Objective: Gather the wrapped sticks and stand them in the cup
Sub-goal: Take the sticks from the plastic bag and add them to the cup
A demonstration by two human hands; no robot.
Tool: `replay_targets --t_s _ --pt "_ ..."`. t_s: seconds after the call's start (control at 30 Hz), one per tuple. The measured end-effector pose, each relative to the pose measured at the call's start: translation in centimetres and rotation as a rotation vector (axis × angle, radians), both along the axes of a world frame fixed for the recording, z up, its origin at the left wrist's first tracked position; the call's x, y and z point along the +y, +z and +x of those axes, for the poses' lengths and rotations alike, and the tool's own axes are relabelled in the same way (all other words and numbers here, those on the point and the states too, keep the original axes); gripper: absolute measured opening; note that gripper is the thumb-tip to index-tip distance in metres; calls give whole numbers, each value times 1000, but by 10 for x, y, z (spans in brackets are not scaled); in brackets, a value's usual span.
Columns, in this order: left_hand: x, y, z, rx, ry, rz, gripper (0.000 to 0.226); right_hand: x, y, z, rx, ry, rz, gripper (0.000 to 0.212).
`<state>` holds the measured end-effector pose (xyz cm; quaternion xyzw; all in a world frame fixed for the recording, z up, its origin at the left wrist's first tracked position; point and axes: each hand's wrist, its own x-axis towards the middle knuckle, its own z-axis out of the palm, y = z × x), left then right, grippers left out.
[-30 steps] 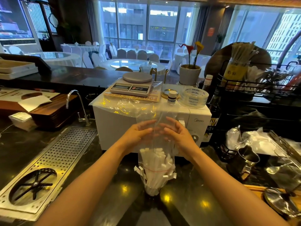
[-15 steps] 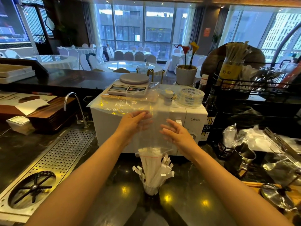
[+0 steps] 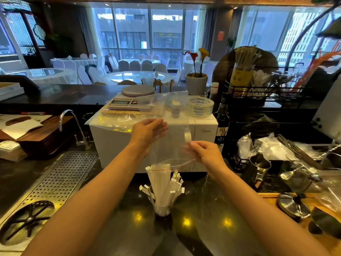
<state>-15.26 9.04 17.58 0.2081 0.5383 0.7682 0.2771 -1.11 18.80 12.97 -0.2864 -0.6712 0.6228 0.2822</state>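
A bundle of white paper-wrapped sticks (image 3: 163, 189) stands upright in a clear cup (image 3: 162, 209) on the dark counter, fanning out at the top. Above it hangs a clear plastic zip bag (image 3: 166, 130), mouth down, with only the tips of the sticks still inside its opening. My left hand (image 3: 147, 133) grips the bag's left side higher up. My right hand (image 3: 206, 154) pinches the bag's right edge near the mouth.
A white appliance (image 3: 114, 145) with a scale (image 3: 127, 100) and a tape roll (image 3: 201, 107) stands right behind the cup. A perforated metal drain tray (image 3: 60, 178) and tap (image 3: 72, 122) lie left. Metal jugs (image 3: 260, 167), crumpled plastic and a black wire rack (image 3: 258, 89) crowd the right.
Both hands have lifted the bag upward off the sticks, which stay standing in the cup; the bag's mouth now sits at the stick tips.
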Motion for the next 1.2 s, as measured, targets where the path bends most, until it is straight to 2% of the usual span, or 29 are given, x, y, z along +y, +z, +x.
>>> replay_targets --t_s 0.2,0.33,0.47,0.6,0.7,0.8,0.9,1.03,1.13,1.2 --pt "29 -1 29 -40 -29 32 16 12 -4 37 24 -91 74 7" --pt "50 -7 54 -33 -86 22 18 22 -5 65 29 -172 71 17" --pt "65 -15 72 -56 -115 4 18 33 -11 94 66 -230 -16 22" --pt "79 -30 88 -17 -127 -109 21 41 -24 119 74 -302 -104 25" --pt "87 -48 105 -64 -169 -200 23 44 -46 132 23 -347 -159 26" --pt "89 -75 118 1 -170 -378 31 43 -67 146 -17 -346 -222 25" --pt "79 -110 134 -48 -274 -420 14 44 -96 157 -125 -374 -235 23" --pt "59 -155 157 -140 -436 -554 7 41 -129 164 -312 -414 -201 23" --pt "47 -180 168 -192 -497 -671 22 30 -140 167 -413 -427 -154 24" --pt "41 -188 173 -177 -457 -699 36 26 -149 169 -477 -401 -104 21"
